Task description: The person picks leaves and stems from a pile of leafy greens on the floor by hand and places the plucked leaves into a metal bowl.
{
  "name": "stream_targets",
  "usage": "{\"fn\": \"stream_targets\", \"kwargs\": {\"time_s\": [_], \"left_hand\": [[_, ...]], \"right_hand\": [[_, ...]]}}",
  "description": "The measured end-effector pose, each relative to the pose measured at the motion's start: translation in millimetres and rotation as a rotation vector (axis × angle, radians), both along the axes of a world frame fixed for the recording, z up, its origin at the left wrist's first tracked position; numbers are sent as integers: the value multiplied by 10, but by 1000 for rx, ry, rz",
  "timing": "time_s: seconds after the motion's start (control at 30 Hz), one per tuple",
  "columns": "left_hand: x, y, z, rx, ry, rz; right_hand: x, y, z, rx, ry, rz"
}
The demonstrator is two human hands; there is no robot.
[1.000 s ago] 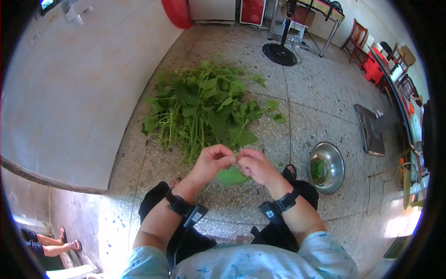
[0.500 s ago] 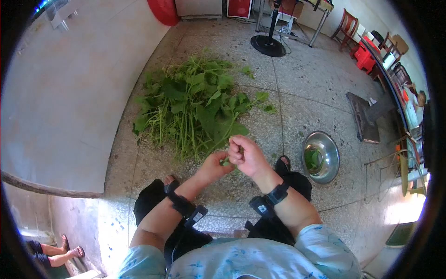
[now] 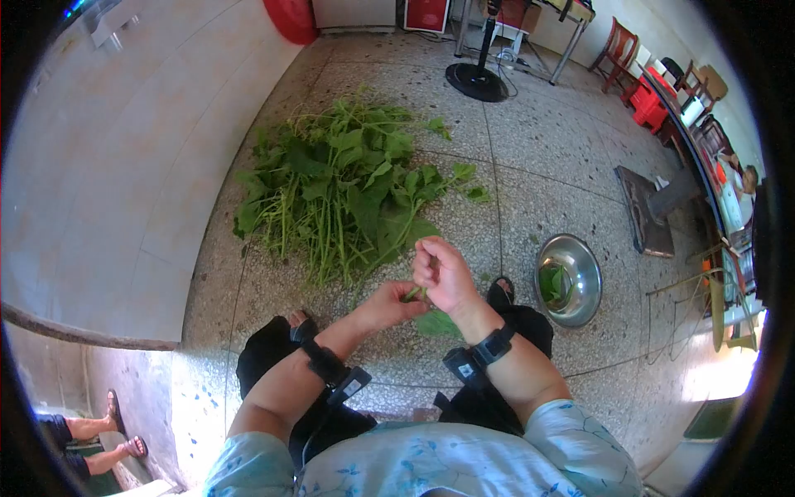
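Note:
My left hand (image 3: 392,305) is pinched on a green stem (image 3: 416,293) between my knees. A broad green leaf (image 3: 437,324) hangs below and to the right of it, partly behind my right wrist. My right hand (image 3: 442,269) is just above and right of the left, its fingers curled; what they hold, if anything, is hidden. Beyond my hands a large heap of leafy green stems (image 3: 339,186) lies on the speckled floor. To the right, a metal bowl (image 3: 586,286) holds some green leaves (image 3: 553,283).
A white partition (image 3: 108,190) stands on the left. Farther off are a black fan base (image 3: 476,82), a table, chairs and a red stool (image 3: 650,103). A dark metal base (image 3: 644,211) stands at right, near another person (image 3: 748,180). Another person's legs (image 3: 103,427) show at lower left.
My hands came apart from their meeting point; my right hand turned and rose slightly, fingers curled. The leaf below shifted right. The view has also shifted a little.

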State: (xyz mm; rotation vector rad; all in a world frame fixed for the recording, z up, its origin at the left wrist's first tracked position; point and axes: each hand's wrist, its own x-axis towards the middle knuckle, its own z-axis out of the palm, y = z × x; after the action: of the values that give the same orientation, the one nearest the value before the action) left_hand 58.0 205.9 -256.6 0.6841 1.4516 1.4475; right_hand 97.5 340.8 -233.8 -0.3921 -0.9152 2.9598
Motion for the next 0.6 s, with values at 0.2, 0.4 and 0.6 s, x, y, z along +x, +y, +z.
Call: {"fn": "stream_targets", "kwargs": {"time_s": [0.2, 0.4, 0.6], "left_hand": [[-138, -71, 118, -70, 74, 289], [-293, -182, 195, -14, -293, 404], [-407, -222, 98, -191, 422, 650]], "right_hand": [[28, -179, 131, 948, -81, -67], [35, -86, -90, 1426, 135, 146], [43, -56, -72, 1432, 90, 84]]}}
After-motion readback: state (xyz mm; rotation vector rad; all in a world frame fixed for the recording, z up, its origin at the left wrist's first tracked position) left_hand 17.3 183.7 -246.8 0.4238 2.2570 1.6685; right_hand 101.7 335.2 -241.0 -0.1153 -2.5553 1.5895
